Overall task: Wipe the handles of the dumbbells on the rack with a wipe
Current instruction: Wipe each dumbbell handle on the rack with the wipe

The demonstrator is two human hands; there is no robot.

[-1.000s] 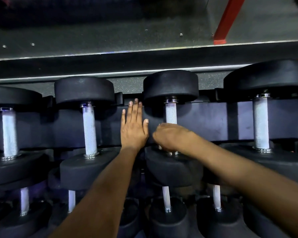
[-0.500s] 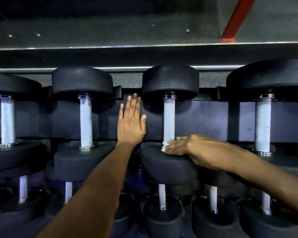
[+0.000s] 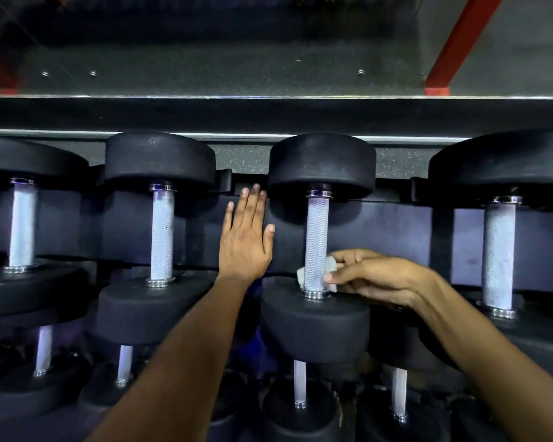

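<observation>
A long dark metal dumbbell rack (image 3: 380, 231) runs across the whole view, with a speckled grey rubber floor (image 3: 268, 68) beyond it and a slanted red steel post (image 3: 457, 43) at the upper right. On the top tier sit four black round-headed rubber dumbbells with knurled silver handles, side by side and apart from each other; a lower tier of smaller ones shows beneath.

The dumbbell being worked on (image 3: 320, 167) is the third from the left, its far head up against the back rail and its near head (image 3: 313, 327) towards the person. Its knurled silver handle (image 3: 316, 237) stands bare for most of its length.

The left hand (image 3: 245, 247) lies flat on the rack's dark panel between the second and third dumbbells, fingers straight and together, thumb out to the side; it holds nothing.

The right hand (image 3: 374, 279) reaches in from the right at the lower end of that handle, just above the chrome collar (image 3: 315, 294). Its grip is closed in a pinch on a small white wipe (image 3: 330, 266), thumb in front and fingers behind, with the wipe wrapped round the back of the handle and a corner showing on the left side.
</observation>
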